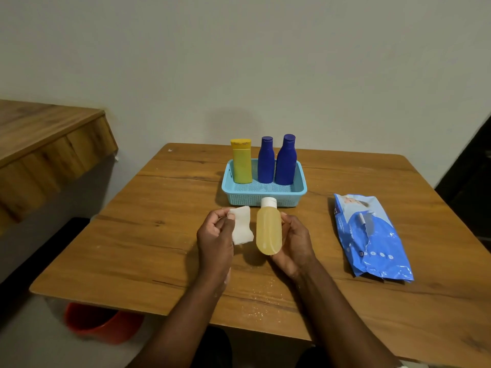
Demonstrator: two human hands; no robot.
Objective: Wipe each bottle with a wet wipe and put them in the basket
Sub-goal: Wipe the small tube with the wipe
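Amber bottle (268,231) held above the table (159,235), cradled in the right hand (293,244); left hand (215,235) pinches a wet wipe (242,224) beside it. Beyond, the basket (263,199) holds a yellow bottle (241,163) and two blue bottles (276,162). Wipes pack (372,235) lies at right.

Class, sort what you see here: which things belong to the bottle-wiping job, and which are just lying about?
Belongs to the job:
amber bottle, in the right hand
wet wipe, in the left hand
blue basket
yellow bottle and two blue bottles, standing in the basket
wipes pack

Lying about:
red bucket, under the wooden table
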